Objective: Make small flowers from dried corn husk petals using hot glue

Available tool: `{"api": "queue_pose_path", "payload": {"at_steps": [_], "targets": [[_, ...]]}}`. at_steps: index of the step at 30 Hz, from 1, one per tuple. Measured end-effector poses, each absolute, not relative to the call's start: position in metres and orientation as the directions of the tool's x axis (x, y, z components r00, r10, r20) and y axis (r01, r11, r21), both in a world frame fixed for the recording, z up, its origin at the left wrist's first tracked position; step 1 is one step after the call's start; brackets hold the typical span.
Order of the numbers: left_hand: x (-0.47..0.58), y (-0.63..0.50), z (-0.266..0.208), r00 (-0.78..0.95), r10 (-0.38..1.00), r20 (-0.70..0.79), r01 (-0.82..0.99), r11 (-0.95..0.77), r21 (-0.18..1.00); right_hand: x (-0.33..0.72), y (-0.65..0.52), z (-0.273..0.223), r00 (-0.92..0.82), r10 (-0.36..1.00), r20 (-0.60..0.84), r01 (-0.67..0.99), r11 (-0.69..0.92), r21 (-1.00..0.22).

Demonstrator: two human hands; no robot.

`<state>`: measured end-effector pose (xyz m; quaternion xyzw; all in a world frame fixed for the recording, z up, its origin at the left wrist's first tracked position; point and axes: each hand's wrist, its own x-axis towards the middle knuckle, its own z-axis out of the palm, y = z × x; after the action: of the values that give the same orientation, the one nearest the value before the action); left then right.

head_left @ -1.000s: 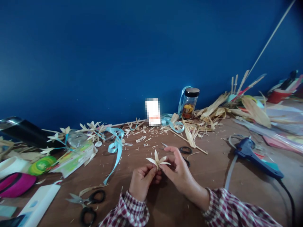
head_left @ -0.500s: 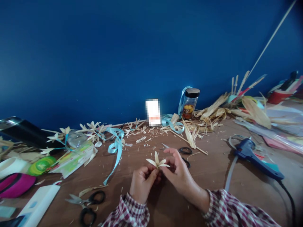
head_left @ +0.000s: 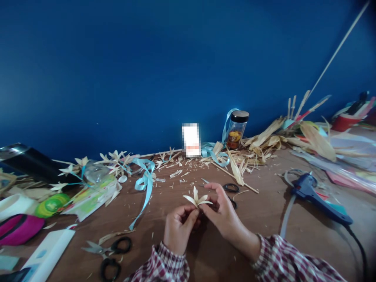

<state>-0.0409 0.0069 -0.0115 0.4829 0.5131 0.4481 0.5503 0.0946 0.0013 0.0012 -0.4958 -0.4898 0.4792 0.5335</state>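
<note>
A pale flower with several pointed petals, seemingly corn husk (head_left: 196, 199), is held upright over the table. My left hand (head_left: 179, 229) pinches its base between thumb and curled fingers. My right hand (head_left: 226, 213) grips the right side of the flower near its base with the thumb and a bent finger, the index finger raised and curved above. The hands hide the lower end of the flower. Just behind my right hand lies one pair of black-handled scissors (head_left: 231, 188), partly covered. Another pair of scissors (head_left: 120, 246) lies open to the left of my left sleeve.
A blue glue gun (head_left: 320, 199) with a cord lies at right. Light-blue ribbon (head_left: 144, 184) and finished-looking flowers (head_left: 116, 159) are at left. Along the blue wall stand a lidded jar (head_left: 236, 131) and piled dry husks (head_left: 264, 137). A black bottle (head_left: 35, 162) lies far left.
The hands and flower appear very slightly shifted to the right. Both hands keep nearly the same hold on the flower; the other things stay in place.
</note>
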Motion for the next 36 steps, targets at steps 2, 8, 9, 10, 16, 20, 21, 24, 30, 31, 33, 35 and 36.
{"api": "queue_pose_path", "payload": {"at_steps": [2, 8, 9, 10, 16, 20, 21, 24, 30, 31, 33, 35, 36], "targets": [[-0.041, 0.007, -0.012, 0.051, 0.988, -0.147, -0.024, 0.148, 0.989, 0.095, 0.002, 0.001, 0.054, 0.998, 0.042, -0.031, 0.044, -0.999], [-0.041, 0.006, -0.009, 0.079, 0.988, -0.131, -0.016, 0.133, 0.991, 0.095, 0.000, -0.001, 0.032, 0.998, 0.048, -0.057, 0.050, -0.997], [-0.041, 0.005, -0.008, 0.073, 0.989, -0.130, -0.022, 0.132, 0.991, 0.095, 0.000, -0.002, 0.030, 0.998, 0.052, -0.050, 0.054, -0.997], [-0.041, 0.005, -0.008, 0.066, 0.989, -0.132, -0.030, 0.135, 0.990, 0.095, -0.001, -0.002, 0.029, 0.998, 0.057, -0.037, 0.058, -0.998], [-0.042, 0.006, -0.010, 0.118, 0.980, -0.158, -0.039, 0.164, 0.986, 0.095, -0.002, -0.002, 0.032, 0.997, 0.065, 0.031, 0.064, -0.997], [-0.043, 0.007, -0.010, 0.125, 0.984, -0.128, 0.021, 0.127, 0.992, 0.095, -0.002, -0.003, 0.022, 0.997, 0.071, 0.042, 0.070, -0.997], [-0.043, 0.006, -0.011, 0.126, 0.985, -0.115, 0.048, 0.109, 0.993, 0.095, -0.002, -0.002, 0.019, 0.997, 0.073, 0.041, 0.073, -0.997], [-0.043, 0.004, -0.013, 0.110, 0.993, -0.036, 0.166, 0.017, 0.986, 0.093, -0.004, -0.002, 0.019, 0.996, 0.085, 0.066, 0.083, -0.994], [-0.039, 0.000, -0.017, 0.019, 0.990, 0.140, 0.376, -0.136, 0.917, 0.091, -0.005, -0.001, 0.007, 0.993, 0.118, 0.091, 0.117, -0.989], [-0.038, -0.001, -0.017, 0.010, 0.991, 0.134, 0.368, -0.129, 0.921, 0.091, -0.005, -0.001, 0.004, 0.994, 0.109, 0.076, 0.109, -0.991], [-0.037, -0.002, -0.017, 0.013, 0.996, 0.089, 0.302, -0.088, 0.949, 0.093, -0.003, 0.000, 0.008, 0.997, 0.077, 0.039, 0.077, -0.996], [-0.036, -0.003, -0.015, 0.043, 0.999, 0.015, 0.206, -0.023, 0.978, 0.095, 0.000, 0.000, 0.019, 0.999, 0.050, 0.007, 0.050, -0.999], [-0.036, -0.003, -0.014, 0.057, 0.998, -0.020, 0.164, 0.010, 0.986, 0.096, 0.000, -0.001, 0.023, 0.999, 0.044, -0.006, 0.044, -0.999]]}}
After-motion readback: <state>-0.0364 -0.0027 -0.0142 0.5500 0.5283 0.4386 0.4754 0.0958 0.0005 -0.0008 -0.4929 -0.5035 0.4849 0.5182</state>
